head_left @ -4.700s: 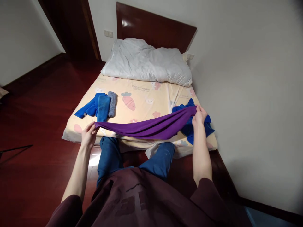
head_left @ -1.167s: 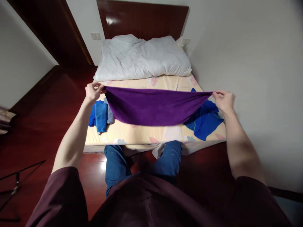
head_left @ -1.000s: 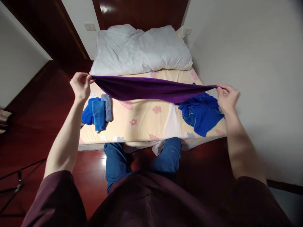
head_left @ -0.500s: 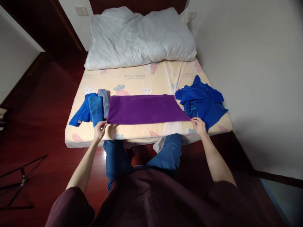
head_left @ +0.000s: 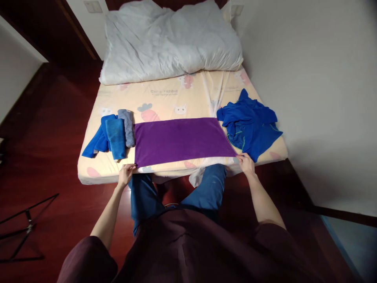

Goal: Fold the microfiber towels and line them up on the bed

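Observation:
A purple towel (head_left: pixel 182 139) lies spread flat as a wide rectangle across the near part of the bed. My left hand (head_left: pixel 127 174) pinches its near left corner at the mattress edge. At the near right corner, my right hand (head_left: pixel 246 162) grips the cloth between thumb and fingers. Left of the towel are rolled blue cloths (head_left: pixel 115 137) and a rolled grey-blue cloth (head_left: pixel 126 127). A crumpled pile of blue cloth (head_left: pixel 250 122) lies on the right, close to my right hand.
The bed (head_left: pixel 165 104) has a cream sheet printed with carrots and rabbits. A bulky white quilt (head_left: pixel 173 43) covers its far end. A wall (head_left: pixel 318 98) stands on the right. Black metal stand legs (head_left: pixel 28 232) rest on the dark red floor at left.
The towel's near edge has come closer to me, most at the left corner, where my left hand moved down with it. My right hand shifted slightly nearer too.

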`<state>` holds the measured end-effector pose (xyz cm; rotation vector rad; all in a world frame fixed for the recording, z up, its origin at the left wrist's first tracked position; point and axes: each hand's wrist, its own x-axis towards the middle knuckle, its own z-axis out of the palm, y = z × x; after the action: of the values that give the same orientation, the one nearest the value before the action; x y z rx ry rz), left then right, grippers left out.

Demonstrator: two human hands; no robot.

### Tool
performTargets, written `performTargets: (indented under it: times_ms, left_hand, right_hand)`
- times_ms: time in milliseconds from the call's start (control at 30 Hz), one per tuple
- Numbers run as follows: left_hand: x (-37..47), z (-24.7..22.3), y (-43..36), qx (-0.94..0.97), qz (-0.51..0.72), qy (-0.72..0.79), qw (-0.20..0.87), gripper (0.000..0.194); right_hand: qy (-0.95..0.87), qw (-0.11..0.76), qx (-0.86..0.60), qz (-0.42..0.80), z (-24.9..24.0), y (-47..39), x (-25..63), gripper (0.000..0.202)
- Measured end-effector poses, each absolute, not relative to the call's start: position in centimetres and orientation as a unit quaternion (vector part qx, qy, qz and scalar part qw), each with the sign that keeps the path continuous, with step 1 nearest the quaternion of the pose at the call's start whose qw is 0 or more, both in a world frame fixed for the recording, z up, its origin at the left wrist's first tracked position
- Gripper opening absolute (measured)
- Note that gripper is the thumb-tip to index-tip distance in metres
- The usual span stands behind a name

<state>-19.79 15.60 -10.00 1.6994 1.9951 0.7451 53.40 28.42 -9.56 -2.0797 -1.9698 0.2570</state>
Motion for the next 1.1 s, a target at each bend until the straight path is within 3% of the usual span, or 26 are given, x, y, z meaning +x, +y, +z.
performTargets:
  times_ms: [600, 800, 900, 1000, 1100]
  left_hand:
    - [-20.5, -10.5, 13.7, 0.549, 0.318, 0.74, 0.224, 0.044]
    - [-21.1, -9.4, 13.8, 0.659, 0.214, 0.692, 0.203, 0.042]
    - [-18.3, -7.9, 16.6, 0.731, 0.173, 0.641, 0.157, 0.039]
    - [-11.4, -7.3, 21.6, 0.766, 0.199, 0.597, 0.131, 0.038]
    - [-3.0, -8.5, 26.9, 0.772, 0.215, 0.584, 0.129, 0.046]
  right_hand:
    - [-0.741, 0.135, -0.646, 0.125, -8.6, 25.8, 56.5, 0.035]
    - [-0.756, 0.118, -0.616, 0.188, -9.0, 26.7, 57.4, 0.026]
    - [-0.76, 0.136, -0.609, 0.182, -7.9, 29.4, 55.4, 0.026]
    - [-0.752, 0.166, -0.626, 0.123, -6.1, 33.6, 51.9, 0.039]
    - [-0.763, 0.13, -0.629, 0.073, -4.6, 38.4, 48.3, 0.051]
